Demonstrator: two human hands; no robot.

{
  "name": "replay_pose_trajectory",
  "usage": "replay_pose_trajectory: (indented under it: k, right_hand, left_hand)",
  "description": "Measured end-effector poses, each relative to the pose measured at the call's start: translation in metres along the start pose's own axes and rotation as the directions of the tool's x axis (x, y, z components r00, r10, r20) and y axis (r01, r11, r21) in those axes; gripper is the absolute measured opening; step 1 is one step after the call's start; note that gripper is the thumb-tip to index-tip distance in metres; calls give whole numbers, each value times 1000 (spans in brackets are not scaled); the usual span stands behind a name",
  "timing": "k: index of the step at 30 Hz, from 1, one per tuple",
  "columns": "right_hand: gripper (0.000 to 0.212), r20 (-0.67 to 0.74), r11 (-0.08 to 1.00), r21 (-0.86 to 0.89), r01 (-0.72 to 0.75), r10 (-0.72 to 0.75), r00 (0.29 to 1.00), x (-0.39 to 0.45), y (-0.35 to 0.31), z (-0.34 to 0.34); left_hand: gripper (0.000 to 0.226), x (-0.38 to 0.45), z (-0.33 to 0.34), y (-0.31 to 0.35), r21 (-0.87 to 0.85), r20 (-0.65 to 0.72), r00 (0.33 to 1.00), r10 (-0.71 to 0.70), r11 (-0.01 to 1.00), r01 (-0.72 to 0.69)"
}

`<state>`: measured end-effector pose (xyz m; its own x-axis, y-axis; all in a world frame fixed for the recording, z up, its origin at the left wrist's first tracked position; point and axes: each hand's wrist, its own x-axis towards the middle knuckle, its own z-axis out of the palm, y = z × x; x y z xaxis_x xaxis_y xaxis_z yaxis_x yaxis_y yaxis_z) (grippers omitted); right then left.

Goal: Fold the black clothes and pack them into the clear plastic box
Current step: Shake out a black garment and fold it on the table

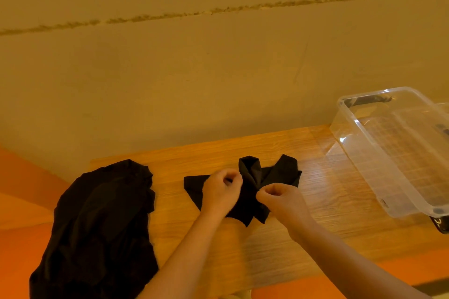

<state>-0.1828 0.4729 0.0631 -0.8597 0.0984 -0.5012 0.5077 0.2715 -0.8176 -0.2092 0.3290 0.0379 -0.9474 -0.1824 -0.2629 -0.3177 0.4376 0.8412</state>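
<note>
A small black garment (252, 177) lies crumpled in the middle of the wooden table (315, 201). My left hand (222, 190) pinches its cloth near the left side, fingers curled. My right hand (279, 198) pinches the cloth just to the right of that. A big pile of black clothes (102, 226) sits at the table's left end and hangs over its edge. The clear plastic box (388, 150) stands open at the right; I see nothing folded inside it.
A plain wall runs behind the table. The floor around the table looks orange. A dark object (439, 223) peeks out under the box's near right corner. Bare wood lies between the garment and the box.
</note>
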Motion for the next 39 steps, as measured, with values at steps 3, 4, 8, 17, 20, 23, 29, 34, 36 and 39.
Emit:
replay_pose_trajectory:
  k: [3, 4, 8, 17, 20, 23, 29, 34, 36, 39]
  right_hand:
    - [3, 3, 989, -129, 78, -78, 997, -3, 0, 1]
    - [3, 7, 984, -151, 93, -92, 996, -4, 1, 2]
    - [6, -6, 971, -199, 131, -134, 991, -6, 1, 2]
    - [13, 9, 942, -177, 286, -289, 957, -8, -1, -13]
    - [11, -38, 934, -193, 301, -314, 949, -6, -5, -28]
    - [9, -91, 917, -237, 322, -351, 932, -4, -12, -51]
    - [17, -191, 763, -521, 383, -541, 819, 8, -42, -98]
    - [12, -253, 628, -595, 501, -739, 625, 8, -102, -131]
    - [11, -257, 594, -600, 535, -777, 574, 6, -124, -141]
    - [13, -225, 561, -592, 578, -804, 550, 7, -146, -150]
  left_hand:
    - [36, 46, 8, 13, 172, 119, 991, -63, 984, 42]
    - [43, 59, 12, 17, 255, 173, 982, -79, 966, 33]
    - [45, 91, 30, 31, 644, 307, 941, -143, 759, -95]
    - [21, 123, 49, 23, 793, 398, 917, -24, 513, -330]
    - [23, 133, 33, 32, 730, 380, 925, 5, 613, -303]
    - [19, 144, 2, 53, 659, 363, 932, 10, 704, -265]
    - [22, 127, -69, 137, 480, 396, 917, 57, 838, -259]
    - [21, 85, -120, 205, 207, 371, 914, 161, 946, -250]
    - [21, 71, -131, 220, 124, 317, 927, 201, 960, -251]
    - [19, 61, -139, 227, 36, 214, 957, 194, 978, -206]
